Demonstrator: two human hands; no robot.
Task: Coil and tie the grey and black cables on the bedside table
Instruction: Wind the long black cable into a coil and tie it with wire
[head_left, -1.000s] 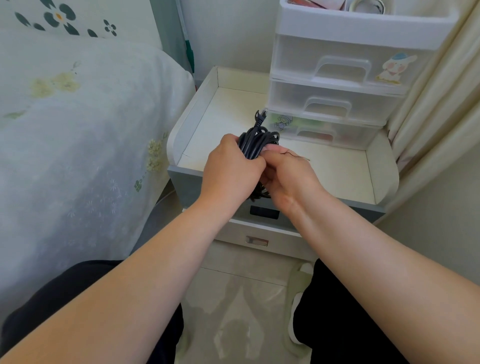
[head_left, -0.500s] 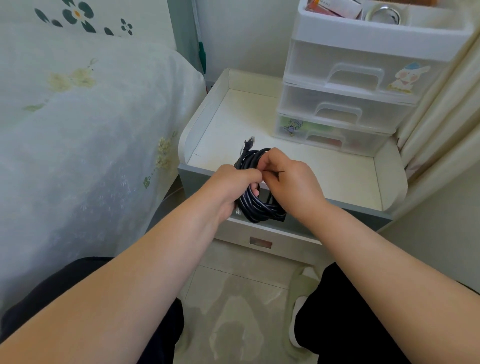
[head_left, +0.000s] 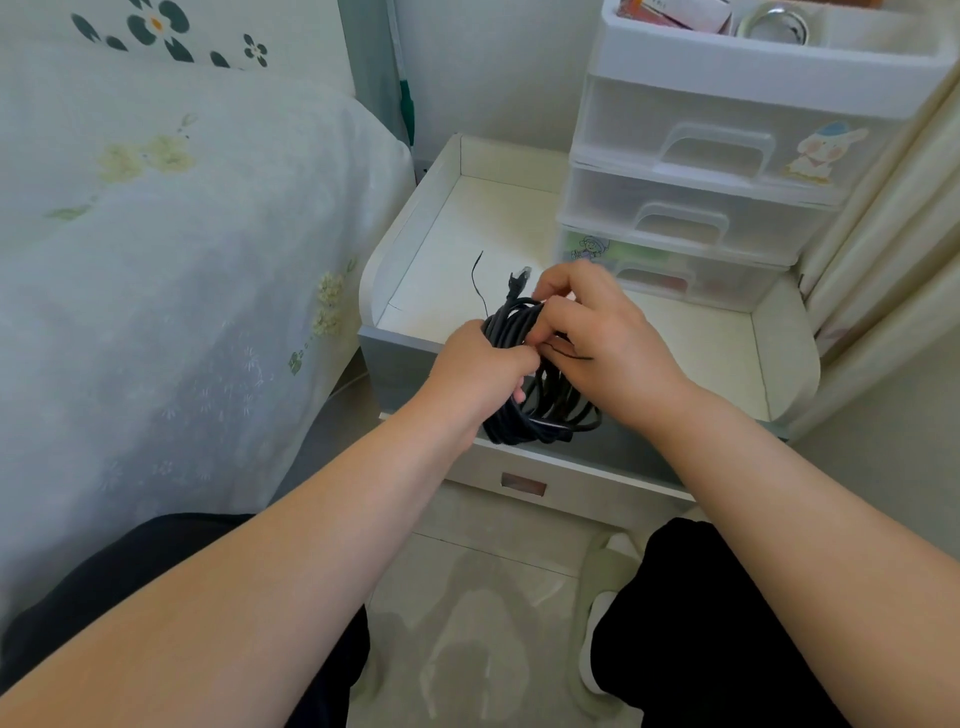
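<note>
I see the bed on the left, and beside it the bedside table with raised white walls around its top. On its back right part stands a plastic drawer unit of three translucent drawers; the lowest holds something coloured, too blurred to name, and the open tray on top holds a metal ring and some packets (I cannot read them).

In front of the table edge, above the floor, both hands hold the coiled black cable. My left hand grips the bundle with fingers curled round the loops. My right hand pinches a thin black tie wire at the top of the coil, and one free end of it stands up over the table top. The cable's plug sticks out just beside the right fingers.

I judge that the risks are these: if the left grip loosens while the wire is twisted, the loops may spring apart; the thin wire may slip from the pinch; and because the coil hangs beyond the table edge, it would drop to the floor. I see no grey cable.
</note>
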